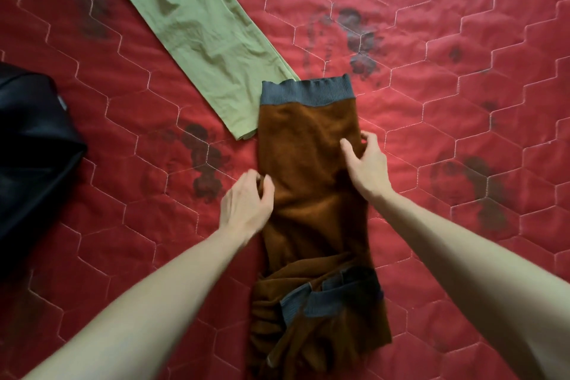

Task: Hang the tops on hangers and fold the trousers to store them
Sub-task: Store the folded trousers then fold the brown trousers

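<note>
Brown trousers with a grey ribbed band lie lengthwise in the middle of the red quilted bed, folded into a narrow strip. Grey cuffs and bunched cloth sit at the near end. My left hand rests at the strip's left edge, fingers curled around the fabric's side. My right hand lies on the right edge, thumb on top and fingers around the side of the cloth. A light green garment stretches diagonally from the top left, its end touching the brown trousers' far left corner.
A black garment or bag lies at the left edge of the bed. The red quilt has dark flower prints and white hexagon stitching all around.
</note>
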Available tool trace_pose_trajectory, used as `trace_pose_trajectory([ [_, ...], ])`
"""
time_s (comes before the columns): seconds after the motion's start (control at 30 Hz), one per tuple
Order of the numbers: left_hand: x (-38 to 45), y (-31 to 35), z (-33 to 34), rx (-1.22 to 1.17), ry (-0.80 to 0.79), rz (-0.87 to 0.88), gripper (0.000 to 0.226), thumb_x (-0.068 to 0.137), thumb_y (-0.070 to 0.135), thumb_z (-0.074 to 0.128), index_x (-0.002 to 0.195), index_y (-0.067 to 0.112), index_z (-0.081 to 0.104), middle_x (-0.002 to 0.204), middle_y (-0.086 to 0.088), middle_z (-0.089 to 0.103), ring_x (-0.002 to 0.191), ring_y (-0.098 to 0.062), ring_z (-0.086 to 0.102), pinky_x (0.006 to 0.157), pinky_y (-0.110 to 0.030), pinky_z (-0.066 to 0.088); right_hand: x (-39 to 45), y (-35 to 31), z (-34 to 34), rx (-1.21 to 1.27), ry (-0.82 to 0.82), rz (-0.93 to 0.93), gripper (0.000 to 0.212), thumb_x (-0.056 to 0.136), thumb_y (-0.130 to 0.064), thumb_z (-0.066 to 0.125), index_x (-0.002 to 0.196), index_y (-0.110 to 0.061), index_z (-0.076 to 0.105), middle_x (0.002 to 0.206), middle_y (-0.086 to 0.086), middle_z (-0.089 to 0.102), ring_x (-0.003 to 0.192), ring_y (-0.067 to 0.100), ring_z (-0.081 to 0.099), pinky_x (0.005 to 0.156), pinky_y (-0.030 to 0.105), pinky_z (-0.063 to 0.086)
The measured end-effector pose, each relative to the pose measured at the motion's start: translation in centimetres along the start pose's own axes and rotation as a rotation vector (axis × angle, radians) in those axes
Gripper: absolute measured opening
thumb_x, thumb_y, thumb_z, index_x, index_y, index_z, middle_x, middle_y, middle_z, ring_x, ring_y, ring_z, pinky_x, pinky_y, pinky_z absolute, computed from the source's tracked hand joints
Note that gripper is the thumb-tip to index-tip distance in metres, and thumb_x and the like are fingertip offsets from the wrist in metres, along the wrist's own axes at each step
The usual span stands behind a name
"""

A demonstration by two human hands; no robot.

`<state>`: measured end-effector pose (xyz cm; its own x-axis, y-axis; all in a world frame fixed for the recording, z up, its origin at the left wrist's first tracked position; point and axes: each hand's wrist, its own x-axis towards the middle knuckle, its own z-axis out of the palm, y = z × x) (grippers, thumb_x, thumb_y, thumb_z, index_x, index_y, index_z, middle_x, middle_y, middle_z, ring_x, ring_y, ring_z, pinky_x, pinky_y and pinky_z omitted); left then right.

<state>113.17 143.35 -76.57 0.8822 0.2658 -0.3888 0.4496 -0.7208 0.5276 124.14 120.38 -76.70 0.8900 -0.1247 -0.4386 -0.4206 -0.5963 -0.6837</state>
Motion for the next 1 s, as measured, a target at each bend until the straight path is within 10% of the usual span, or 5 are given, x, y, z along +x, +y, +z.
trace_pose_trajectory([
  [0.17,7.9,4.7,-1.6,-0.422,-0.063,-0.252,0.047,0.093,0.042,0.072,0.126,0.012,0.059,0.124,-0.005,0.068,0.110,-0.020,0.063,0.096,-0.029,0.048,4.1,-4.0,1.2,0.133,0.011,0.069,0.059,0.085,-0.037,0.081,0.134,-0.017,0.055,0.117,-0.003,0.069,0.111,0.017,0.067,0.099,0.031,0.052],
  [0.3,12.0,6.9,-3.0,-0.772,-0.170,-0.326,0.016,0.087,0.011,0.080,0.100,0.015,0.071,0.091,-0.003,0.076,0.076,-0.014,0.074,0.060,-0.018,0.057,7.2,-6.5,1.3,0.392,-0.217,0.265,0.054,0.076,-0.020,0.093,0.122,-0.005,0.069,0.108,0.013,0.078,0.100,0.027,0.076,0.094,0.043,0.062],
  [0.67,15.1,6.9,-5.7,-0.742,-0.116,-0.306,0.038,0.080,-0.015,0.068,0.106,0.013,0.067,0.086,-0.006,0.067,0.078,-0.022,0.065,0.062,-0.028,0.058,9.9,-9.2,0.4,0.343,-0.294,0.154,0.042,0.077,0.012,0.079,0.112,-0.010,0.070,0.093,0.007,0.075,0.079,0.019,0.073,0.076,0.032,0.061],
  [0.9,9.3,5.8,-8.0,-0.169,0.076,0.658,0.025,0.071,-0.003,0.061,0.096,0.005,0.060,0.090,-0.008,0.058,0.085,-0.025,0.057,0.074,-0.034,0.046,3.9,-7.6,-4.2,0.124,-0.270,-0.542,0.046,0.074,0.016,0.064,0.094,-0.026,0.065,0.088,-0.017,0.065,0.081,-0.010,0.059,0.074,0.020,0.047],
  [1.0,6.4,4.9,-7.6,0.136,0.017,1.010,0.021,0.077,0.001,0.065,0.097,0.003,0.062,0.098,-0.014,0.057,0.089,-0.033,0.053,0.074,-0.043,0.046,0.8,-4.4,-6.2,-0.310,-0.358,-0.994,0.029,0.080,-0.004,0.060,0.104,-0.020,0.065,0.101,0.007,0.062,0.094,0.022,0.063,0.079,0.033,0.050],
])
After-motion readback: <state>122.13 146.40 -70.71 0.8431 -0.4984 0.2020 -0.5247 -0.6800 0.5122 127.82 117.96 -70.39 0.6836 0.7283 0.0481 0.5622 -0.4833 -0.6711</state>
